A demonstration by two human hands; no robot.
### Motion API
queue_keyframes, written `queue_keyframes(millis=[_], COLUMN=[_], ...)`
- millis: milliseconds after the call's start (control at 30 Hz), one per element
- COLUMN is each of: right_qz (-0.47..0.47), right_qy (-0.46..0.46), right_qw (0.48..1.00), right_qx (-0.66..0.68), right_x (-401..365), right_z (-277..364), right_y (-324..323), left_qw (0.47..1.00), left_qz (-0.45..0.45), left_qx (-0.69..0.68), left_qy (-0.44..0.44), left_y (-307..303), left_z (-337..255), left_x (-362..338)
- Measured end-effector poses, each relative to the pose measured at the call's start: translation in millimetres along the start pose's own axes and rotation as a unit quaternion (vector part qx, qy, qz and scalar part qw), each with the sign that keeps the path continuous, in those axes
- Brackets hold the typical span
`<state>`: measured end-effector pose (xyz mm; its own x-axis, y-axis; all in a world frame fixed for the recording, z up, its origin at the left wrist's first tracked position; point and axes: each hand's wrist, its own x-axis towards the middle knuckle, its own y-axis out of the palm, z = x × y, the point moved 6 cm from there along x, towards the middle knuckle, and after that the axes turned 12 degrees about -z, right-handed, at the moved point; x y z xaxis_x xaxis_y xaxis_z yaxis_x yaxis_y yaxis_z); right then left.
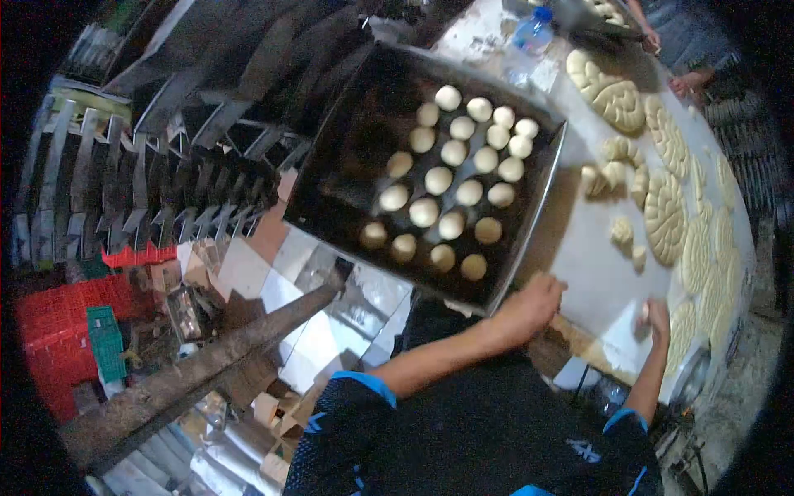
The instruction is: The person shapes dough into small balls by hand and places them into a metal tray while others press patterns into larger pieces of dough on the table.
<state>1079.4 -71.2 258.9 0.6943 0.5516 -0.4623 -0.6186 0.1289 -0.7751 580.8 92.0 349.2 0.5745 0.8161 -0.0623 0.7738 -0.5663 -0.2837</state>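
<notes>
My left hand (538, 302) is curled over the table surface, just off the near right corner of a dark baking tray (339, 178). Its fingers are bent inward, and whatever lies under them is hidden. Farther right, my right hand (655, 322) is also curled, low over the table by its near edge; I cannot make out what is in it. Rows of round dough balls (438, 180) sit in the tray. Small dough pieces (622, 231) lie on the table ahead of my hands, beside a scored slab of dough (664, 217).
More scored dough slabs (608, 91) line the table's (579, 256) far right side. A plastic bottle (533, 31) stands at the back, and another person's hand (680, 84) is across the table. Metal racks (165, 165), red crates (70, 318) and a beam (223, 355) are at left.
</notes>
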Motion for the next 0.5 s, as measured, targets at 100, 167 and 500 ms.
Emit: queue_keyframes(millis=[100,167,500], right_qz=[0.016,0.08,0.083], right_qy=[-0.131,-0.31,-0.723], right_qw=[0.973,0.937,0.686], right_qx=[0.19,0.142,-0.01], right_x=[-104,-180,-353], right_z=[208,338,539], right_y=[79,142,421], left_qw=[0.978,0.953,0.855], left_qz=[-0.191,-0.218,-0.166], left_qx=[0.021,0.21,0.492], left_qy=[0.074,0.004,0.004], left_y=[-175,-255,-359], left_z=[-12,98,153], left_x=[-10,-50,-60])
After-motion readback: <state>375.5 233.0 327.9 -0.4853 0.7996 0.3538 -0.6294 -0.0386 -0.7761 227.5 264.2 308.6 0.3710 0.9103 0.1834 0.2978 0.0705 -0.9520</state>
